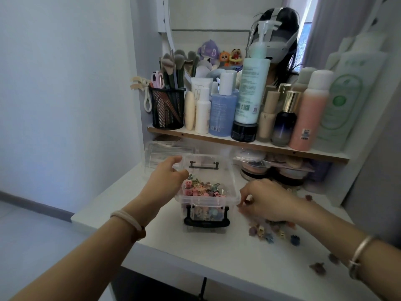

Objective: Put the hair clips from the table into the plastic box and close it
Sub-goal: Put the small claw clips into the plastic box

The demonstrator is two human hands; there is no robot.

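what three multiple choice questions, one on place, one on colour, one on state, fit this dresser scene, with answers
1. Where do the loose hair clips lie?
A. on the table, right of the plastic box
B. on the shelf
C. on the floor

2. What colour are the box latches?
A. white
B. black
C. pink

3. What state is the box in?
A. shut and latched
B. open and empty
C. open, holding clips

Answers:
1 A: the clips are scattered by the right hand, beside the box.
2 B: both latches show dark against the clear plastic.
3 C: the lid lies behind it, and coloured clips fill the bottom, where the left hand holds the rim.
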